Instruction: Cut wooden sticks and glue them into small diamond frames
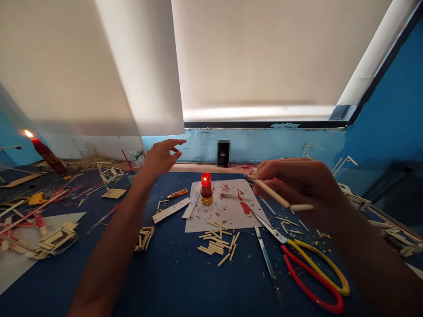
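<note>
Though thin, stick (274, 194) between right fingers (272, 168)

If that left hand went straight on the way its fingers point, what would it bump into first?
Probably the dark phone-like object standing in front of the blue wall: the left hand points roughly towards it. Depth is hard to judge here, so it might pass in front or above.
</note>
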A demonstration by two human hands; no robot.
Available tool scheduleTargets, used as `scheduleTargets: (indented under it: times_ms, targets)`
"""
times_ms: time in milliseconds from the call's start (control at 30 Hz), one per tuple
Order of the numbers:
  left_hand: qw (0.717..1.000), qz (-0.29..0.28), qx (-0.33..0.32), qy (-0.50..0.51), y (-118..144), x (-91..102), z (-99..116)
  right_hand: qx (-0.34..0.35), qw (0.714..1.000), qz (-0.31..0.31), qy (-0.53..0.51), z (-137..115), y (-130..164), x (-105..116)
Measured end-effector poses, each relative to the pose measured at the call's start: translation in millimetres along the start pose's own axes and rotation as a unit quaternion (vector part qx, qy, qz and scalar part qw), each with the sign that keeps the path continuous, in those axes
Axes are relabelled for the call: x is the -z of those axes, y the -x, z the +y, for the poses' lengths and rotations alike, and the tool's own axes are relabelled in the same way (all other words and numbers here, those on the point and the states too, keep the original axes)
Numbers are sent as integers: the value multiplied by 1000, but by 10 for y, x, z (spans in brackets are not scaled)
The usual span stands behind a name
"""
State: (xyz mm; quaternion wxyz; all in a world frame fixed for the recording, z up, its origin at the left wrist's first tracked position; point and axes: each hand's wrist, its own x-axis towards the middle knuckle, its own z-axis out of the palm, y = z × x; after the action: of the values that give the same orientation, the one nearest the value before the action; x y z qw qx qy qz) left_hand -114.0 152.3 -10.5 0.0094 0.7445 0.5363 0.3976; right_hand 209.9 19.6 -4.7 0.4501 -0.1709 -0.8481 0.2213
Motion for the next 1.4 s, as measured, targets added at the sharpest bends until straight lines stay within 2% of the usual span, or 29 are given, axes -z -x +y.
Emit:
scheduleTargets:
  times_ms: [67, 133, 200, 267, 300, 333, 367, 433, 600, 800, 1033, 1267, 1400]
  targets:
    - [999, 34, -9, 31, 74, 76, 214, 62, 991, 24, 120, -9, -11, -36]
    - [996, 55, -20, 70, 198, 149, 467, 123, 962, 53, 237, -29, -25, -80]
    - [990, 49, -51, 119, 363, 219, 729, 154, 940, 64, 298, -50, -39, -126]
    - [961, -33, -133, 242, 540, 289, 965, 157, 938, 62, 304, -69, -50, -165]
    - [947, -61, -163, 270, 622, 321, 1063, 153, 941, 62, 297, -77, -54, -181]
    - [938, -107, -180, 276, 695, 350, 1144, 149, 944, 66, 288, -84, -57, -193]
    - [933, -129, -182, 284, 755, 373, 1209, 146, 947, 71, 277, -91, -59, -203]
    - [928, -145, -181, 292, 839, 394, 1291, 135, 955, 83, 251, -101, -58, -215]
    - [918, -153, -156, 330, 895, 314, 1346, 95, 969, 102, 203, -104, -35, -238]
    - [913, -104, -143, 368, 927, 221, 1367, 58, 984, 119, 123, -128, -12, -279]
    - [924, -72, -177, 331, 971, 238, 1378, 12, 976, 216, -33, -114, 48, -222]
    - [934, -60, -182, 301, 921, 288, 1349, -2, 972, 176, -158, -48, 33, -182]
    - [936, -55, -182, 295, 941, 287, 1359, -8, 975, 155, -158, -41, 21, -185]
